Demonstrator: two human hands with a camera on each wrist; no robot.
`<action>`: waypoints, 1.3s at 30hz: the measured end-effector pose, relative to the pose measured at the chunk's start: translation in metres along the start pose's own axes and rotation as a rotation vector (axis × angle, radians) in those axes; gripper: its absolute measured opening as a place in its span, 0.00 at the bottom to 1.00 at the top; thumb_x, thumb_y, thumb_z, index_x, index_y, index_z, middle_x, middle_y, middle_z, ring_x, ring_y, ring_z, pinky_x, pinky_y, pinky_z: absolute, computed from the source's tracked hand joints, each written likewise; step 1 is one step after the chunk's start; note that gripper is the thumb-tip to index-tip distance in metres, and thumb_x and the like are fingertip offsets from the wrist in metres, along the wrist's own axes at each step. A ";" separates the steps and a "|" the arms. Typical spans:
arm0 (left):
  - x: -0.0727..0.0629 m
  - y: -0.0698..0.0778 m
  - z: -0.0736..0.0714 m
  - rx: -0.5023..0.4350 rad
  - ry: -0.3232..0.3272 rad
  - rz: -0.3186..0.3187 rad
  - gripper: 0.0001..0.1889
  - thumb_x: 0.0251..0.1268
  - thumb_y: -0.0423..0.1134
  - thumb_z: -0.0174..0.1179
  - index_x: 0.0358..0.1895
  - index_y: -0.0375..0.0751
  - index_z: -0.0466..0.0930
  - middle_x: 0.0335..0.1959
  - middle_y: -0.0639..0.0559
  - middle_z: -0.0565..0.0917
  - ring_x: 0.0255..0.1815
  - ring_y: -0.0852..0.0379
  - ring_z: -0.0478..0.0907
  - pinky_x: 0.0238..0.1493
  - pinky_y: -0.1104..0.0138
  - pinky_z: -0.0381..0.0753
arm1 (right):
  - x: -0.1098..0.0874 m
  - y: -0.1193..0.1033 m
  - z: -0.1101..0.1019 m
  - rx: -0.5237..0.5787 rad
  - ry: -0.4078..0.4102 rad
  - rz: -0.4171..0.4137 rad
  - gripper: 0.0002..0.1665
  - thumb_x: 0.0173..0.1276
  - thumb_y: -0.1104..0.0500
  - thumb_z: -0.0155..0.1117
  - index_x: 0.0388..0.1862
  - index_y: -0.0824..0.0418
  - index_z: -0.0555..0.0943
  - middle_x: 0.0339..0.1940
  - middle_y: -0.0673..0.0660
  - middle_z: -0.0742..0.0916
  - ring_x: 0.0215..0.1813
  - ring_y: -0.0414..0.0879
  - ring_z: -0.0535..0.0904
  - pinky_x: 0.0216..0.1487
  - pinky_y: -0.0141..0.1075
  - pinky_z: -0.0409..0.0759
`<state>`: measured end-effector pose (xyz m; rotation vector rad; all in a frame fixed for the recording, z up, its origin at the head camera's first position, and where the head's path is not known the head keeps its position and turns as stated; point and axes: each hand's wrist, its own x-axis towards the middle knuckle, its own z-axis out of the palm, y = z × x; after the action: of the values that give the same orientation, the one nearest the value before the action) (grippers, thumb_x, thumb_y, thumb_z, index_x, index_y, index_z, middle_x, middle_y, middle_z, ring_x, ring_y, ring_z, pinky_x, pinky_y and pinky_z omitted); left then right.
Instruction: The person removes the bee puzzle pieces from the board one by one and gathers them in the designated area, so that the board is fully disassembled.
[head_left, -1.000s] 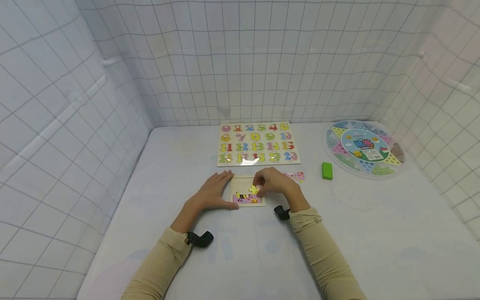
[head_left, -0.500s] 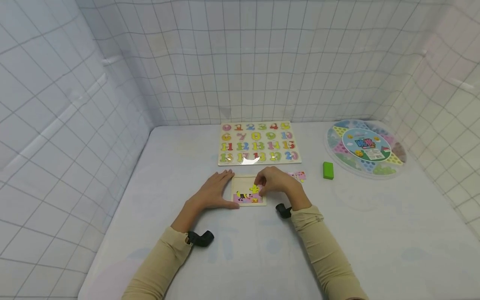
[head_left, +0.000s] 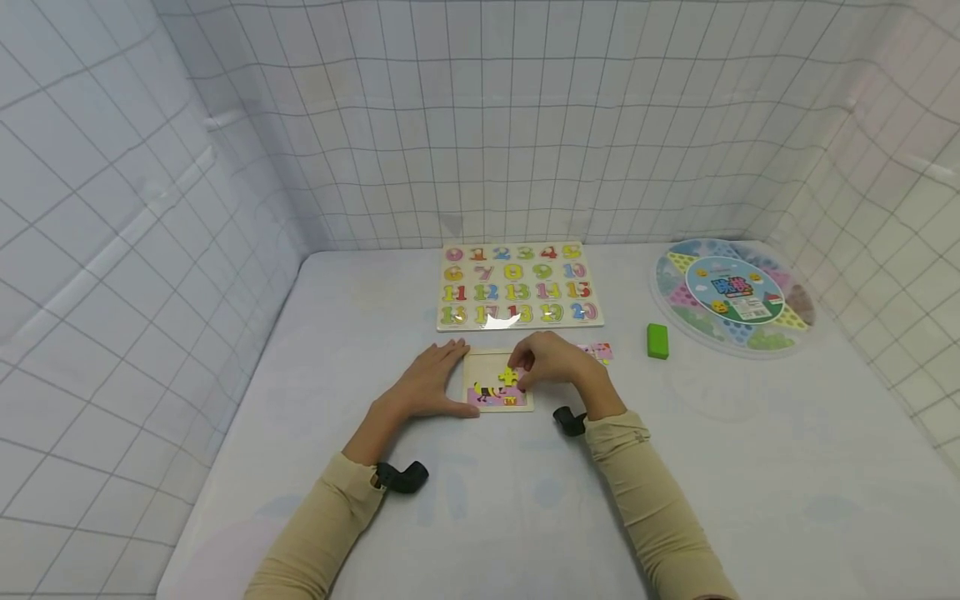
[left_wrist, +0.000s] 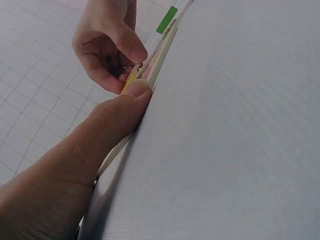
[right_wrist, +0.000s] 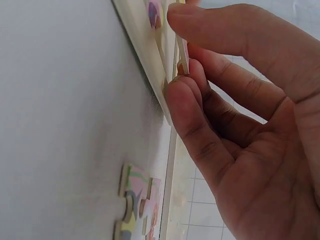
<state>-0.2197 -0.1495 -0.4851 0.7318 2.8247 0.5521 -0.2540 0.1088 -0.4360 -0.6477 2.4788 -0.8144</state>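
Yellow puzzle piece [head_left: 508, 377] is sitting between your right hand's thumb and fingertips, over the right part of the wooden tray [head_left: 482, 368]; whether it is touching the tray, you cannot tell. Your right hand [head_left: 555, 358] is pinching it narrowly. Your left hand [head_left: 427, 385] is spreading wide, its thumb resting on the tray's near edge. Nearer than your right fingertips, a pink strip [head_left: 487, 401] is lying in the tray. Since a second ago, both hands are keeping nearly the same pose.

Your right wrist camera is showing the piece edge-on and tilted, and the knobs and sockets of the loose pieces [right_wrist: 135, 195], which your hand is partly hiding from the head view. Farther right of those fingers, a green block [head_left: 657, 342] is lying; beyond them, a number board [head_left: 517, 292], with a round game board [head_left: 735, 296] far right.
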 end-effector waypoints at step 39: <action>0.002 -0.002 0.000 0.002 -0.007 -0.009 0.60 0.43 0.71 0.67 0.77 0.42 0.52 0.79 0.44 0.54 0.80 0.43 0.50 0.80 0.48 0.48 | -0.003 0.004 -0.003 0.009 0.021 -0.053 0.16 0.51 0.62 0.78 0.40 0.60 0.86 0.32 0.52 0.85 0.35 0.42 0.77 0.37 0.30 0.78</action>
<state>-0.2219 -0.1499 -0.4860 0.7193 2.8208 0.5443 -0.2546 0.1145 -0.4353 -0.7081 2.4847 -0.8565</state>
